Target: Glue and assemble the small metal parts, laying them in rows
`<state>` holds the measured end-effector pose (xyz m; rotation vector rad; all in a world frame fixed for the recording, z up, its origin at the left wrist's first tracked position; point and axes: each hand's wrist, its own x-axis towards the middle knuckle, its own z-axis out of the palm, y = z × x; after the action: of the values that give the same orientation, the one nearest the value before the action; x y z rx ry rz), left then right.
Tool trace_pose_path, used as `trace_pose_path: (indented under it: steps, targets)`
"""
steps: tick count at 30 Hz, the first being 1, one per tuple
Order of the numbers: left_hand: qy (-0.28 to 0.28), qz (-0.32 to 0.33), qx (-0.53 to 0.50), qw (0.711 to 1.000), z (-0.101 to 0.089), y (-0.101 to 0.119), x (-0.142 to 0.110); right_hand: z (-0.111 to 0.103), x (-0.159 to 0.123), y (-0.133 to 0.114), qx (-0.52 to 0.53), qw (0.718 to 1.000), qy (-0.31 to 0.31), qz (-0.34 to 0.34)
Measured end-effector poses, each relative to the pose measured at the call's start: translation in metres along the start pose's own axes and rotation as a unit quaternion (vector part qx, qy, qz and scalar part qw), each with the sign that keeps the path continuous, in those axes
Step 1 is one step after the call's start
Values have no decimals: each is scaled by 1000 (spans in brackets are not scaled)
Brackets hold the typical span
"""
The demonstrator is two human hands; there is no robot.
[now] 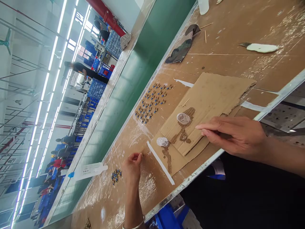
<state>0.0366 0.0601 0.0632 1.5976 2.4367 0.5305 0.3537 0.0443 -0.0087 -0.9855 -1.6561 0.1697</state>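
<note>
Containers: we record two small, round, clear dishes on torn brown cardboard sheets. The first clear dish (183, 118) sits on the upper sheet (214, 92), ringed by dark wet stains (183, 136). The second clear dish (163, 142) sits on the lower sheet (177, 162), beside the upper sheet's edge, with a wet streak near it. Both look pale and glossy inside (we cannot tell what they hold). A translucent white plastic bottle (90, 171) with a printed label and a blue part at one end is at the counter's far side; its contents are not readable to us. A second whitish container (203, 6) is cut by the frame.

Hands: the left hand (132, 163) pinches a tiny piece (142, 155) between thumb and forefinger, above the brown counter (152, 171). The right hand (233, 135) has thumb and forefinger brought together over the cardboard; we cannot tell whether it grips anything.

Pieces: small blue-and-gold pieces (151, 103) stand spaced out in rough rows; a loose pile (116, 176) of similar ones lies near the left hand.
</note>
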Motion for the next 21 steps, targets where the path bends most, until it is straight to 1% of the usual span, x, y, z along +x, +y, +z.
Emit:
trace_pose_path:
  steps: [2, 4, 7, 9, 10, 12, 13, 14, 15, 16, 18, 20, 21]
  targets:
    - [7, -3, -13, 1000, -3, 2, -4, -1, 0, 1, -2, 1000, 6, -8]
    - [26, -11, -39, 999, -7, 2, -13, -2, 0, 1, 4, 1000, 10, -10]
    - [70, -28, -96, 993, -10, 5, -40, -3, 1, -2, 19, 999, 24, -25]
    - [94, -46, -164, 981, -6, 7, -64, -2, 1, -8, 35, 998, 25, -42]
    - [107, -62, -220, 968, -2, 8, -77, -1, 1, -14, 57, 997, 15, -44]
    - [134, -87, -315, 936, 11, 9, -102, 4, -2, -27, 137, 989, -39, -25]
    - [145, -96, -346, 922, 18, 9, -114, 7, -4, -34, 190, 979, -79, -5]
    - [153, -94, -361, 915, 26, 10, -124, 11, -6, -42, 239, 964, -116, 18]
    - [158, -79, -366, 914, 34, 10, -133, 15, -8, -48, 279, 948, -147, 41]
    - [161, -47, -364, 916, 41, 10, -141, 18, -11, -54, 309, 933, -171, 63]
    - [173, 61, -348, 920, 51, 11, -153, 24, -15, -61, 349, 909, -204, 104]
    - [194, 186, -312, 911, 55, 13, -160, 26, -18, -64, 373, 888, -232, 135]
    - [208, 236, -284, 906, 55, 14, -163, 26, -19, -64, 382, 879, -245, 145]
